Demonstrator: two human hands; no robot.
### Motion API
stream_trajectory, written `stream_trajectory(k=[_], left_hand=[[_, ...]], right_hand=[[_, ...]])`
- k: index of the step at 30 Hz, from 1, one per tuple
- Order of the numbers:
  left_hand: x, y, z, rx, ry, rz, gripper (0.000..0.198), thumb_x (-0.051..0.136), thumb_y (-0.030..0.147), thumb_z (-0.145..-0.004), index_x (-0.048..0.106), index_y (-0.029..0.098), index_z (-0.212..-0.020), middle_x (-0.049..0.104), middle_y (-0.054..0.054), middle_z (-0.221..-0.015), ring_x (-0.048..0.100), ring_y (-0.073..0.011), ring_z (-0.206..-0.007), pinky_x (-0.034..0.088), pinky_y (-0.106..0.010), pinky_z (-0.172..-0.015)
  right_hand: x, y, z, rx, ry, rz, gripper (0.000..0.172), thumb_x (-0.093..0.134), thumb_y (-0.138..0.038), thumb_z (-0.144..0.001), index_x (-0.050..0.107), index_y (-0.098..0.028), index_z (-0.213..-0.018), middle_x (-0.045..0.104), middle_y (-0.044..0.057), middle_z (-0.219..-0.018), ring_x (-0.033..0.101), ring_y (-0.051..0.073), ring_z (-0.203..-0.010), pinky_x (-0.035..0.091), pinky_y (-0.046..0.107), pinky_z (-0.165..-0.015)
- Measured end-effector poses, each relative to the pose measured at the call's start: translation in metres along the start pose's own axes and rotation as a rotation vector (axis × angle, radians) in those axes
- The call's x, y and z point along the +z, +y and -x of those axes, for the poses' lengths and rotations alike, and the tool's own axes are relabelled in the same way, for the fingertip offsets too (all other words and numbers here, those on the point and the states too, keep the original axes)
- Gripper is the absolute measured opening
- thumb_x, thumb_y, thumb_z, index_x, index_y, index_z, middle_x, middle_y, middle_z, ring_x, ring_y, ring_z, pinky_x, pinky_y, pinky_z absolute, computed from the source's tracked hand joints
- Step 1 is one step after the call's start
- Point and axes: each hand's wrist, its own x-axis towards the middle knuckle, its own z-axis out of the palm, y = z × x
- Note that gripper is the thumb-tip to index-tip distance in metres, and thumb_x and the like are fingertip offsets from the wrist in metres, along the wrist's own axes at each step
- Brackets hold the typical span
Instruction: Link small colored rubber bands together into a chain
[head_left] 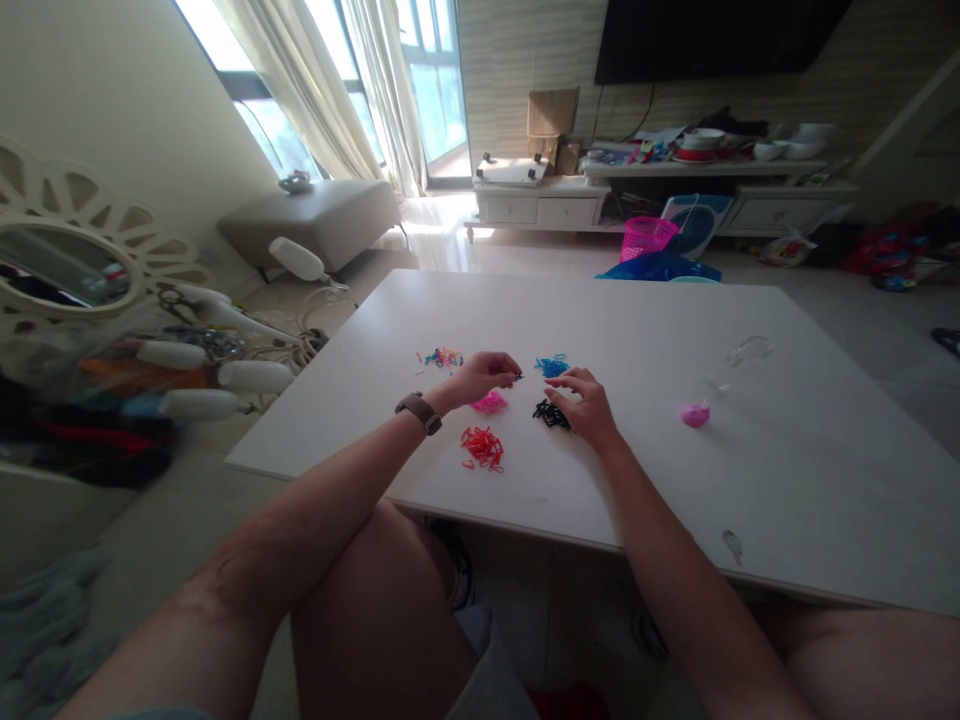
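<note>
Small rubber bands lie sorted by colour in loose piles on a white table [645,330]. My left hand [484,377], with a watch at the wrist, reaches over the pink pile [490,402]. Its thumb and fingers are pinched on a tiny dark thing, too small to name. Facing it, my right hand [589,405] hovers beside the black pile [551,414] and just below the blue pile [553,366]. Its fingers are bent, thumb and forefinger slightly apart, and nothing shows between them. The red pile [484,450] is closest to me; a mixed-colour pile [444,357] is farther left.
On the right of the table are a pink object [695,415], clear plastic pieces [750,348] and a small clear item [733,546] by the front edge. A lamp with white shades [255,376] stands off the left side. Behind the table is a pink basket [646,237].
</note>
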Motion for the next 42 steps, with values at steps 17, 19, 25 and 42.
stream_trajectory(k=[17, 19, 25, 42], left_hand=[[0.019, -0.010, -0.009, 0.085, -0.161, -0.038, 0.015, 0.074, 0.023, -0.077, 0.069, 0.013, -0.088, 0.068, -0.003, -0.075, 0.061, -0.0112, -0.071, 0.049, -0.025, -0.068], [0.020, -0.011, -0.010, 0.085, -0.156, -0.049, 0.015, 0.073, 0.023, -0.077, 0.069, 0.013, -0.088, 0.068, -0.003, -0.075, 0.061, -0.0112, -0.071, 0.049, -0.025, -0.069], [0.021, -0.006, -0.012, 0.072, -0.133, -0.078, 0.012, 0.072, 0.022, -0.077, 0.068, 0.014, -0.085, 0.066, -0.002, -0.073, 0.059, -0.0107, -0.068, 0.047, -0.025, -0.067], [0.019, 0.004, -0.021, 0.070, -0.097, -0.153, 0.005, 0.065, 0.017, -0.075, 0.064, 0.013, -0.078, 0.060, 0.000, -0.068, 0.051, -0.0097, -0.064, 0.041, -0.024, -0.061]], right_hand=[[0.005, -0.006, -0.001, 0.011, -0.101, -0.092, 0.022, 0.063, -0.043, -0.093, 0.076, -0.026, -0.087, 0.069, 0.005, -0.085, 0.061, 0.023, -0.090, 0.050, 0.037, -0.073], [0.005, -0.006, -0.001, 0.022, -0.084, -0.093, 0.022, 0.065, -0.043, -0.091, 0.075, -0.025, -0.083, 0.069, 0.005, -0.084, 0.061, 0.022, -0.088, 0.049, 0.036, -0.071], [0.005, -0.010, -0.001, 0.057, -0.026, -0.120, 0.019, 0.067, -0.041, -0.087, 0.072, -0.025, -0.077, 0.067, 0.004, -0.082, 0.061, 0.022, -0.086, 0.049, 0.035, -0.070], [0.000, -0.005, -0.005, 0.129, 0.090, -0.145, 0.019, 0.065, -0.035, -0.084, 0.065, -0.023, -0.069, 0.063, 0.003, -0.078, 0.058, 0.020, -0.080, 0.044, 0.033, -0.068]])
